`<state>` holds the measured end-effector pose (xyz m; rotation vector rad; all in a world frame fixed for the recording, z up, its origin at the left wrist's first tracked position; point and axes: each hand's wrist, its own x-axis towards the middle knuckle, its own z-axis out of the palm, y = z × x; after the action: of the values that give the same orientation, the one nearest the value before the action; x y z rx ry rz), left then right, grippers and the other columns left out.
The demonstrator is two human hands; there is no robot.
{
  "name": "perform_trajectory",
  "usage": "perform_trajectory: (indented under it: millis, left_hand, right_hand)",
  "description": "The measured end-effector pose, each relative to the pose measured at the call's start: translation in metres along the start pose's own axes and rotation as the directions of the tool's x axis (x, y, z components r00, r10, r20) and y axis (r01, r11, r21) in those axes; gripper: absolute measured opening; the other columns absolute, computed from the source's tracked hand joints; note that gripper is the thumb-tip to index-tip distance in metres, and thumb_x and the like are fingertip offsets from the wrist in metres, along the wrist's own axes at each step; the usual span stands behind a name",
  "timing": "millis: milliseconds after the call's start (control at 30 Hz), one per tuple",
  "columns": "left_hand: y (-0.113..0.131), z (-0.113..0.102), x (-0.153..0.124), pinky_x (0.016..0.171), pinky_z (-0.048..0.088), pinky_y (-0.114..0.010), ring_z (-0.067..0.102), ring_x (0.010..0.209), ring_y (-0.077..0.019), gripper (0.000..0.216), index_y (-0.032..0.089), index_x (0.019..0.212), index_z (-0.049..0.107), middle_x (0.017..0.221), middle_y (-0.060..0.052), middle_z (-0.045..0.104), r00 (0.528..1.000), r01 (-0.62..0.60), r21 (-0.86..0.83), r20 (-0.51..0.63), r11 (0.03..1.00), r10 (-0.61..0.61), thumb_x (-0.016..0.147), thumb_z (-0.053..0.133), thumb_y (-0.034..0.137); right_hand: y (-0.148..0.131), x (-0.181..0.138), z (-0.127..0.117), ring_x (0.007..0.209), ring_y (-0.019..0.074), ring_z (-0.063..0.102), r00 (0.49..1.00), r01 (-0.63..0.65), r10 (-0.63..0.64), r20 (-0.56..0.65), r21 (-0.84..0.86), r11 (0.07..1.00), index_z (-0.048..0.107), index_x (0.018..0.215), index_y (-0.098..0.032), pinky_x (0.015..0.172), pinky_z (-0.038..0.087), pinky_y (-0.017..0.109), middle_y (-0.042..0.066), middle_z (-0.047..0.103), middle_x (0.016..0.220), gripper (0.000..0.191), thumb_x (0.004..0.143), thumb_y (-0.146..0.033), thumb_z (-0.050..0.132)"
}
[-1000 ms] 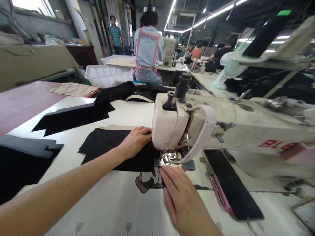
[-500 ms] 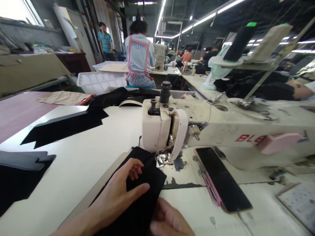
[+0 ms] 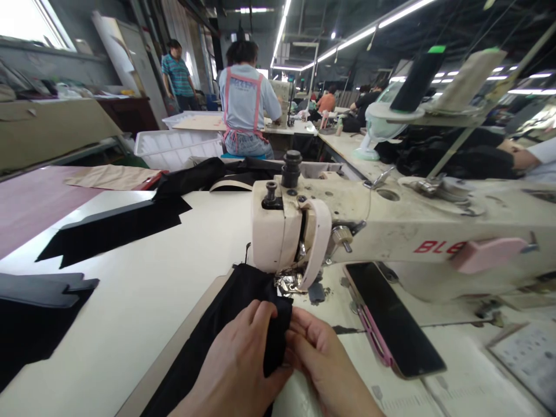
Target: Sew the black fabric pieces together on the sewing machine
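Observation:
A strip of black fabric (image 3: 226, 313) runs from under the head of the cream sewing machine (image 3: 347, 226) toward me. My left hand (image 3: 234, 365) pinches the fabric's right edge with fingers curled over it. My right hand (image 3: 324, 362) meets it from the right, fingertips on the same edge, just in front of the metal presser foot (image 3: 289, 282). A beige piece lies under the black fabric along its left side.
A phone in a pink case (image 3: 391, 315) lies right of the needle. Black cut pieces (image 3: 113, 229) and a dark stack (image 3: 39, 289) rest on the white table at left. A person in a pink-strapped apron (image 3: 245, 104) works ahead, another stands beyond.
Flat on the table by the needle a second ago, both hands have drawn back toward me. The black fabric is now gathered lengthwise and pinched between them.

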<state>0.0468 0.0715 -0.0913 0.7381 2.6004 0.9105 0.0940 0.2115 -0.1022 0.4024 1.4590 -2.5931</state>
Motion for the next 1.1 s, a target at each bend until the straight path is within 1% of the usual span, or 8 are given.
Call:
perform_trajectory:
  millis: [167,233,367,433,533,600,867,1100]
  left_hand:
    - [-0.017,-0.012,0.001,0.071,0.046,-0.029,0.056,0.078,-0.0177,0.042,0.023,0.108,0.050,0.088,0.000,0.059,0.999,-0.001,-0.120,0.040,0.993,0.006,0.069,0.061,0.014]
    - [-0.023,-0.015,0.002,0.068,0.048,-0.027,0.057,0.073,-0.0158,0.039,0.021,0.111,0.053,0.087,0.000,0.060,1.000,-0.014,-0.137,-0.010,0.991,0.013,0.073,0.057,0.012]
    - [-0.021,-0.014,0.003,0.072,0.051,-0.025,0.059,0.079,-0.0141,0.028,0.019,0.107,0.063,0.091,-0.003,0.059,0.986,-0.157,-0.149,-0.087,0.976,0.145,0.087,0.045,0.012]
    - [-0.017,-0.009,0.001,0.078,0.051,-0.023,0.060,0.085,-0.0133,0.031,0.019,0.113,0.062,0.095,-0.004,0.058,0.971,-0.226,-0.170,-0.121,0.959,0.208,0.092,0.040,0.013]
    - [-0.014,0.002,-0.003,0.079,0.051,-0.022,0.060,0.086,-0.0131,0.035,0.017,0.123,0.058,0.097,-0.005,0.057,0.931,-0.327,-0.111,-0.205,0.938,0.301,0.094,0.039,0.012]
    - [-0.013,0.009,-0.007,0.079,0.052,-0.022,0.060,0.086,-0.0137,0.036,0.017,0.125,0.056,0.096,-0.006,0.056,0.911,-0.374,-0.069,-0.214,0.925,0.353,0.095,0.038,0.012]
    - [-0.011,0.013,-0.008,0.078,0.050,-0.014,0.058,0.086,-0.0095,0.043,0.023,0.133,0.049,0.097,-0.004,0.054,0.859,-0.441,-0.088,-0.330,0.893,0.391,0.094,0.039,0.007]
    - [-0.015,0.021,-0.009,0.081,0.051,-0.020,0.056,0.089,-0.0130,0.048,0.024,0.139,0.043,0.098,-0.006,0.054,0.880,-0.444,-0.119,-0.247,0.888,0.407,0.094,0.037,0.006]
  right_hand:
    - [0.007,0.004,-0.001,0.078,0.0208,0.064,0.998,0.059,-0.064,-0.025,-0.159,0.986,0.065,0.102,-0.017,0.071,0.049,0.031,0.005,0.070,0.086,0.031,0.080,-0.038,0.068]
    - [0.010,0.006,0.000,0.075,0.0214,0.063,0.995,0.083,-0.093,-0.043,-0.194,0.977,0.065,0.100,-0.017,0.073,0.049,0.034,0.006,0.070,0.083,0.035,0.078,-0.043,0.068]
    - [0.010,0.011,0.002,0.086,0.0209,0.063,0.984,0.137,-0.157,-0.083,-0.206,0.969,0.065,0.097,-0.017,0.086,0.046,0.034,0.006,0.070,0.093,0.030,0.077,-0.039,0.070]
    - [0.007,0.013,0.002,0.080,0.0190,0.063,0.982,0.131,-0.156,-0.106,-0.212,0.968,0.066,0.092,-0.017,0.080,0.048,0.031,0.004,0.070,0.087,0.025,0.077,-0.036,0.069]
    - [0.003,0.013,0.003,0.063,0.0143,0.059,0.985,0.102,-0.126,-0.114,-0.201,0.974,0.067,0.084,-0.017,0.064,0.046,0.023,-0.002,0.065,0.068,0.017,0.076,-0.032,0.070]
    - [0.001,0.012,0.003,0.060,0.0129,0.057,0.987,0.097,-0.119,-0.104,-0.192,0.977,0.067,0.081,-0.018,0.061,0.044,0.022,-0.004,0.062,0.063,0.015,0.075,-0.031,0.070]
    - [0.001,0.011,0.002,0.065,0.0133,0.060,0.994,0.065,-0.080,-0.079,-0.182,0.981,0.066,0.082,-0.016,0.062,0.044,0.021,-0.001,0.069,0.072,0.019,0.074,-0.033,0.071]
    - [0.003,0.010,-0.001,0.069,0.0171,0.062,0.993,0.081,-0.097,-0.068,-0.211,0.974,0.068,0.083,-0.016,0.065,0.046,0.026,0.000,0.069,0.072,0.015,0.079,-0.030,0.067]
